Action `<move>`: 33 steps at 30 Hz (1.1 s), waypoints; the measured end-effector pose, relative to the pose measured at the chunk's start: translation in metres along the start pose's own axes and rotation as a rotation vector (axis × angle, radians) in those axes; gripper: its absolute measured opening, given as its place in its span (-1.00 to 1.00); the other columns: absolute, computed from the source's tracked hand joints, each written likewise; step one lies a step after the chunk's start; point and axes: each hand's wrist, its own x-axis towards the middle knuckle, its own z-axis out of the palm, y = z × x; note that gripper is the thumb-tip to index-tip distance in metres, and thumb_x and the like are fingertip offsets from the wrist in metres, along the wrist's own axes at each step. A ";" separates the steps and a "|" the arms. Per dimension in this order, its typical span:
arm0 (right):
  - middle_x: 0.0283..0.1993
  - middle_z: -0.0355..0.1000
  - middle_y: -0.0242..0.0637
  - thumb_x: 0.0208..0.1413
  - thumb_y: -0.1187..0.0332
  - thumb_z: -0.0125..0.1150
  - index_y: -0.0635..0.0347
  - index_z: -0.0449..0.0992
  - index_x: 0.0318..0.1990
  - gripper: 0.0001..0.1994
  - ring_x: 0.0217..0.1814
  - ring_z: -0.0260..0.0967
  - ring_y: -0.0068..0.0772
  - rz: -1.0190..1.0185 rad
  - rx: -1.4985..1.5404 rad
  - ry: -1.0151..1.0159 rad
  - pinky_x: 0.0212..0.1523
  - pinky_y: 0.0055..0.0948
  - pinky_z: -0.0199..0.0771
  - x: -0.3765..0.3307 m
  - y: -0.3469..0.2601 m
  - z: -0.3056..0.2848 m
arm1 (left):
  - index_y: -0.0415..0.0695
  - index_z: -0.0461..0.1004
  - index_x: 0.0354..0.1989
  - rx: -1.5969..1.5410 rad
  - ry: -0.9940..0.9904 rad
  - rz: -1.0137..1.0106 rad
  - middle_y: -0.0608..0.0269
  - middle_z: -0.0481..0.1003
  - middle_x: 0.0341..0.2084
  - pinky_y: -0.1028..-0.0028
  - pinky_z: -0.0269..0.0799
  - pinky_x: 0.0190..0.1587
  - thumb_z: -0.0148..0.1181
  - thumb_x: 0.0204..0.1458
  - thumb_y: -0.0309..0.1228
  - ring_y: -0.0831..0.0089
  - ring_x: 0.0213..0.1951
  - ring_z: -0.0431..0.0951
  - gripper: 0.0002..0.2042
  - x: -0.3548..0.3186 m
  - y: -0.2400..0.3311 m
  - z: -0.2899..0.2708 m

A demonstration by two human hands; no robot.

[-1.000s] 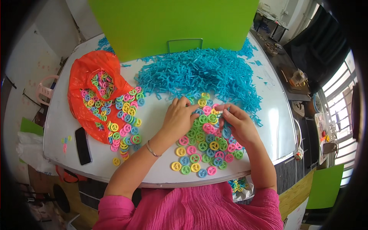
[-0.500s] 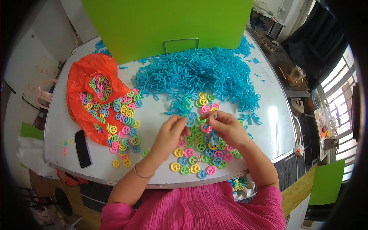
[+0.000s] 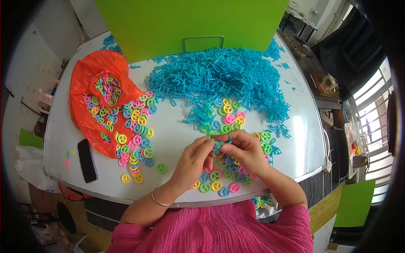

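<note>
My left hand (image 3: pixel 193 162) is closed in a pinch on a small blue plastic wheel (image 3: pixel 217 146), low over the table. Against it, my right hand (image 3: pixel 248 154) pinches a small blue plastic strip (image 3: pixel 230 139), whose tip shows above the thumb. The fingers partly hide where the two pieces meet. Beneath and around both hands lie many loose spoked wheels in pink, yellow, green and blue, such as a yellow wheel (image 3: pixel 216 186) near the table edge. Past the fingers spreads a large heap of blue strips (image 3: pixel 219 74).
A red plastic bag (image 3: pixel 80 90) spills more coloured wheels at the left. Beside it lies a dark phone (image 3: pixel 87 161). A large green box (image 3: pixel 190 25) with a metal handle stands at the back of the white table (image 3: pixel 168 126). Blue strips also lie to the right.
My hands have come closer together, the right one moving left and down with the strip toward the wheel in my left. The whole view has shifted slightly.
</note>
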 end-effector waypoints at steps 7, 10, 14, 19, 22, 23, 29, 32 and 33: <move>0.00 0.49 -0.11 0.21 0.49 0.12 0.32 0.45 -0.12 -0.87 -0.13 0.46 -0.52 -0.106 -0.044 0.029 -0.15 -0.47 0.54 -0.005 0.009 0.003 | -0.11 0.41 -0.33 -0.152 0.007 -0.064 0.44 0.34 -0.58 0.67 0.17 -0.55 -0.05 0.27 -0.24 0.71 -0.61 0.31 -0.77 -0.003 -0.007 -0.001; -0.05 0.52 -0.14 0.22 0.48 0.11 0.31 0.44 -0.16 -0.90 -0.16 0.46 -0.55 -0.067 0.022 0.074 -0.18 -0.50 0.53 -0.003 0.010 0.007 | -0.10 0.41 -0.32 -0.180 0.043 -0.072 0.45 0.35 -0.60 0.68 0.17 -0.55 -0.05 0.27 -0.24 0.72 -0.60 0.33 -0.78 -0.005 -0.014 0.002; -0.25 0.51 -0.30 0.23 0.43 0.12 0.30 0.43 -0.22 -0.90 -0.29 0.41 -0.66 -0.040 0.043 0.162 -0.28 -0.60 0.44 -0.002 0.016 0.009 | -0.10 0.39 -0.34 -0.178 0.075 -0.040 0.44 0.38 -0.60 0.68 0.19 -0.55 -0.05 0.27 -0.23 0.72 -0.58 0.38 -0.77 -0.007 -0.016 0.008; -0.38 0.48 -0.40 0.23 0.38 0.15 0.28 0.41 -0.24 -0.86 -0.37 0.35 -0.75 -0.045 0.046 0.219 -0.37 -0.67 0.35 -0.002 0.015 0.017 | -0.11 0.39 -0.34 -0.061 0.134 0.033 0.41 0.40 -0.58 0.68 0.23 -0.55 -0.03 0.27 -0.25 0.70 -0.58 0.40 -0.78 -0.008 -0.020 0.011; -0.40 0.47 -0.41 0.23 0.38 0.15 0.28 0.40 -0.24 -0.86 -0.38 0.35 -0.75 -0.048 0.071 0.245 -0.38 -0.69 0.34 -0.002 0.015 0.019 | -0.12 0.38 -0.34 -0.041 0.133 0.003 0.39 0.41 -0.57 0.68 0.23 -0.56 -0.05 0.28 -0.26 0.70 -0.60 0.39 -0.78 -0.009 -0.019 0.010; -0.40 0.47 -0.40 0.23 0.39 0.15 0.29 0.40 -0.24 -0.86 -0.39 0.36 -0.73 -0.033 0.038 0.240 -0.39 -0.68 0.36 -0.003 0.014 0.019 | -0.12 0.37 -0.37 -0.045 0.130 -0.033 0.39 0.41 -0.60 0.69 0.21 -0.58 -0.08 0.29 -0.26 0.72 -0.62 0.37 -0.75 -0.009 -0.018 0.010; -0.35 0.49 -0.34 0.24 0.43 0.12 0.29 0.40 -0.23 -0.90 -0.35 0.44 -0.65 0.055 0.012 0.187 -0.36 -0.58 0.49 -0.005 -0.001 0.015 | -0.12 0.38 -0.37 0.109 0.122 0.117 0.38 0.42 -0.63 0.70 0.23 -0.58 -0.07 0.29 -0.26 0.71 -0.63 0.38 -0.76 -0.011 -0.019 0.016; -0.28 0.49 -0.30 0.23 0.42 0.14 0.30 0.40 -0.23 -0.88 -0.32 0.46 -0.61 0.015 -0.055 0.199 -0.32 -0.56 0.52 -0.009 0.000 0.018 | -0.14 0.38 -0.37 0.072 0.140 0.123 0.37 0.42 -0.64 0.69 0.25 -0.57 -0.05 0.27 -0.26 0.70 -0.62 0.40 -0.76 -0.011 -0.021 0.018; -0.23 0.49 -0.29 0.22 0.42 0.15 0.30 0.41 -0.22 -0.87 -0.30 0.47 -0.59 -0.035 -0.122 0.208 -0.29 -0.55 0.53 -0.010 0.001 0.018 | -0.14 0.38 -0.37 0.073 0.137 0.125 0.37 0.42 -0.64 0.69 0.25 -0.57 -0.05 0.27 -0.26 0.70 -0.62 0.40 -0.76 -0.010 -0.018 0.018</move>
